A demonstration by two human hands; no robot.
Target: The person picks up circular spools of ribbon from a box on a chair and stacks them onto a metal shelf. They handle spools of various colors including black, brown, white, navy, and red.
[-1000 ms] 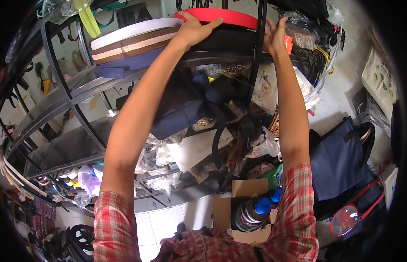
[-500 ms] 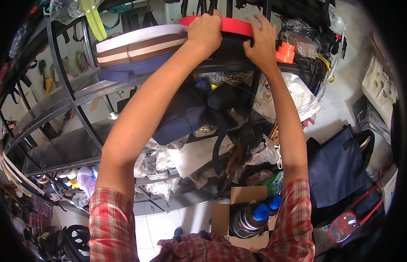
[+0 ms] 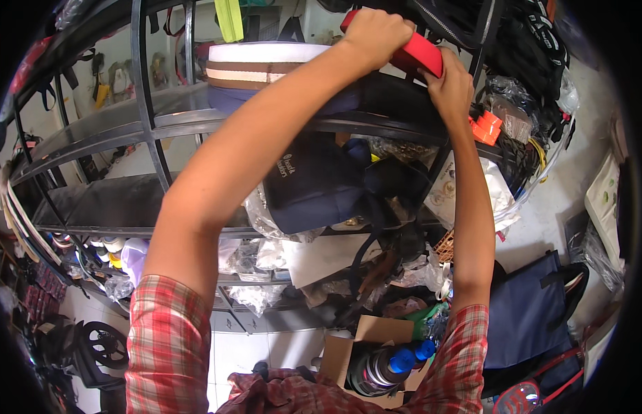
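Both my hands are on a red roll of webbing (image 3: 424,55) above the top of a black metal shelf rack. My left hand (image 3: 377,36) lies over the roll's left part, its fingers wrapped over the top. At the other end, my right hand (image 3: 450,84) grips the rim with thumb and fingers. The roll is tilted, its right end lower. Left of it sits a stack of rolls: white webbing (image 3: 266,52), brown webbing with a pale stripe (image 3: 238,73) and navy webbing (image 3: 226,101). My left forearm covers part of the stack.
Orange rolls (image 3: 486,128) sit right of my right wrist. A dark navy bag (image 3: 314,186) lies on the shelf (image 3: 176,124) level below. An open cardboard box (image 3: 337,359) holding blue-capped bottles (image 3: 402,360) stands near me. A navy tote bag (image 3: 524,310) is at the right.
The red roll has gone from nearly level to tilted, with its right end dropping. Both hands have moved with it, still gripping. The whole view has shifted, and the stacked rolls appear farther right.
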